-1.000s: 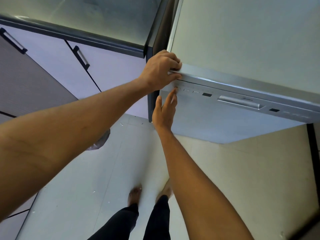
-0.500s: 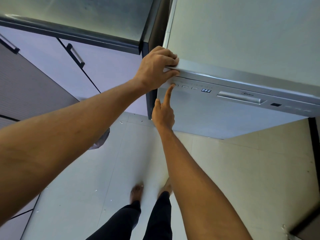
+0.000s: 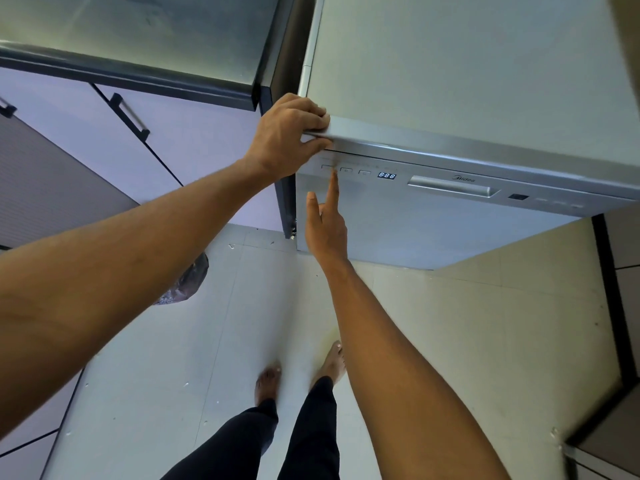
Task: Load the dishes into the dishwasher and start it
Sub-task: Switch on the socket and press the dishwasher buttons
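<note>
Dark before, display [image 3: 386,176] is lit: left hand [image 3: 284,136] grips dishwasher [image 3: 433,230] corner, right hand [image 3: 325,230] presses button [image 3: 326,166] left of display with straight forefinger; starting step, programme choice likely next.

Pale tiled floor [image 3: 156,375], lilac cabinets [image 3: 194,140] w/ black handles [image 3: 131,116], dark countertop [image 3: 138,29].

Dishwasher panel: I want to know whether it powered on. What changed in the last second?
The display, dark a second ago, is lit. The right hand drew in its flat fingers and now points one finger at the leftmost button. The left hand still grips the dishwasher at its top corner.
</note>
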A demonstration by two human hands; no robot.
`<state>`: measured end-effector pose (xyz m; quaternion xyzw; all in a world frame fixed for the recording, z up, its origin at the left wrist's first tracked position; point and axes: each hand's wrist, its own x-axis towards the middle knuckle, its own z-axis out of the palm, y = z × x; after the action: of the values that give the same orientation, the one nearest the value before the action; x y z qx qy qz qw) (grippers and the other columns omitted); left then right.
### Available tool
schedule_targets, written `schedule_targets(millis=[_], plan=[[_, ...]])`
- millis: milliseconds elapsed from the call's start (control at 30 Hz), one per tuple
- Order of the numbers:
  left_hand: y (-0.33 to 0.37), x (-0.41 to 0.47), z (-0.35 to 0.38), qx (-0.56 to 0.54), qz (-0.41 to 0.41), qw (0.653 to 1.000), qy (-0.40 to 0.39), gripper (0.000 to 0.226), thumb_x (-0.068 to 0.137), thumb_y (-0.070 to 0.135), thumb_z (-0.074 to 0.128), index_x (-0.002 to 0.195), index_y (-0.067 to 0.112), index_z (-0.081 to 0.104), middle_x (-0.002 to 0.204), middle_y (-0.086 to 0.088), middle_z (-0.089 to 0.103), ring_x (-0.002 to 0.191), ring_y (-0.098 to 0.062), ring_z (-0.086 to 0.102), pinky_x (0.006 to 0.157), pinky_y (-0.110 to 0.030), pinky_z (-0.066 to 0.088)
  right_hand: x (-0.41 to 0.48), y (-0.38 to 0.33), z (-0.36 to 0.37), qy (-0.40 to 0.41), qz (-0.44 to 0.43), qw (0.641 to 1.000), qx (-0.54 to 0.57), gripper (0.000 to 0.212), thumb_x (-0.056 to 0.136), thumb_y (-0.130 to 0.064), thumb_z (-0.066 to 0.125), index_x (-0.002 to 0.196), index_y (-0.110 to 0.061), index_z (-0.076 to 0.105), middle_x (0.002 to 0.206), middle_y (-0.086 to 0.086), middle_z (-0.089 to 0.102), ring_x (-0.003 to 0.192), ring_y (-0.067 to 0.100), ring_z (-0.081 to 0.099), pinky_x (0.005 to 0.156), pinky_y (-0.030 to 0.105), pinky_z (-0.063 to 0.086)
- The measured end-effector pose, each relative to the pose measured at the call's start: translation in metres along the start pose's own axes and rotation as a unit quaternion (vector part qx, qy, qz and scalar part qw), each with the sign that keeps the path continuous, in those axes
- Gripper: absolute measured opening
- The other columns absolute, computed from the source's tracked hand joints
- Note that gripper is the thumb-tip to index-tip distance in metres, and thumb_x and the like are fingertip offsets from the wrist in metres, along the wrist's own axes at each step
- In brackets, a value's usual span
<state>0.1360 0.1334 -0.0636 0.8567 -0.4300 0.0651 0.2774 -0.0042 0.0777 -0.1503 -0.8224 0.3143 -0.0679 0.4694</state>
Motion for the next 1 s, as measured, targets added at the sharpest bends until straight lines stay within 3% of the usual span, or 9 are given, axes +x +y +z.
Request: schedule_targets(millis=[67,133,300,400,533,667,800,1000], plan=[[0.002,0.000,0.000,-0.001,-0.001,1.000,0.001,0.040,0.086,0.036,0.074,0.116,0.011,0.072,0.115,-0.004,0.070,0.112,-0.021,0.057,0.088,-0.022,0.039,-0.003,0.000,-0.009,-0.011,-0.003,1.000,-0.007,0.055,0.106,-0.048,0.029,0.157,-0.031,0.019,0.107,0.004,0.067,0.096,0.022,0.064,0.087,0.041,0.052],[0.003,0.000,-0.001,0.002,-0.002,1.000,-0.001,0.040,0.086,0.036,0.074,0.116,0.010,0.072,0.115,-0.004,0.069,0.112,-0.022,0.057,0.088,-0.023,0.039,-0.004,0.000,-0.018,-0.011,-0.009,1.000,-0.020,0.050,0.106,-0.048,0.031,0.149,-0.024,0.040,0.133,0.004,0.063,0.118,0.022,0.061,0.100,0.041,0.049],[0.005,0.001,-0.001,-0.005,-0.015,1.000,0.000,0.038,0.084,0.034,0.076,0.114,0.010,0.073,0.113,-0.004,0.070,0.110,-0.022,0.057,0.087,-0.023,0.040,-0.002,-0.004,-0.036,0.087,-0.106,0.990,-0.034,0.027,0.100,-0.028,0.055,0.119,-0.015,0.070,0.117,0.004,0.070,0.107,0.020,0.063,0.090,0.035,0.055],[0.008,0.001,-0.002,-0.004,-0.025,1.000,-0.003,0.037,0.083,0.032,0.077,0.112,0.010,0.074,0.111,-0.005,0.070,0.108,-0.022,0.057,0.086,-0.023,0.039,0.004,-0.021,-0.052,0.158,-0.174,0.970,-0.066,0.021,0.095,-0.019,0.062,0.112,-0.013,0.073,0.111,0.003,0.070,0.105,0.022,0.059,0.081,0.025,0.049],[0.013,0.001,-0.005,-0.005,-0.033,0.999,-0.012,0.036,0.082,0.030,0.078,0.110,0.007,0.074,0.109,-0.007,0.071,0.106,-0.023,0.058,0.084,-0.023,0.040,0.024,-0.039,-0.073,0.202,-0.232,0.941,-0.144,0.020,0.093,-0.018,0.063,0.110,-0.013,0.072,0.104,0.004,0.068,0.099,0.023,0.058,0.082,0.032,0.053],[0.019,0.003,-0.008,-0.004,-0.040,0.999,-0.017,0.037,0.081,0.030,0.079,0.108,0.005,0.074,0.109,-0.009,0.071,0.106,-0.024,0.060,0.085,-0.025,0.043,0.040,-0.045,-0.087,0.185,-0.268,0.921,-0.212,0.018,0.095,-0.027,0.063,0.104,-0.015,0.072,0.096,0.003,0.060,0.088,0.020,0.054,0.073,0.035,0.051],[0.022,0.003,-0.009,-0.005,-0.059,0.998,-0.015,0.038,0.080,0.026,0.081,0.109,0.004,0.074,0.111,-0.010,0.071,0.108,-0.026,0.059,0.086,-0.028,0.045,0.060,-0.054,-0.099,0.162,-0.259,0.921,-0.241,0.021,0.093,-0.034,0.062,0.106,-0.020,0.070,0.103,0.001,0.063,0.095,0.021,0.057,0.081,0.036,0.044],[0.028,0.008,-0.011,-0.032,-0.097,0.995,-0.011,0.040,0.078,0.032,0.082,0.107,0.006,0.074,0.111,-0.005,0.069,0.108,-0.021,0.056,0.083,-0.028,0.048,0.101,-0.032,-0.156,0.093,-0.243,0.938,-0.227,0.028,0.092,-0.035,0.057,0.112,-0.022,0.070,0.119,0.000,0.063,0.107,0.027,0.056,0.089,0.039,0.047]])
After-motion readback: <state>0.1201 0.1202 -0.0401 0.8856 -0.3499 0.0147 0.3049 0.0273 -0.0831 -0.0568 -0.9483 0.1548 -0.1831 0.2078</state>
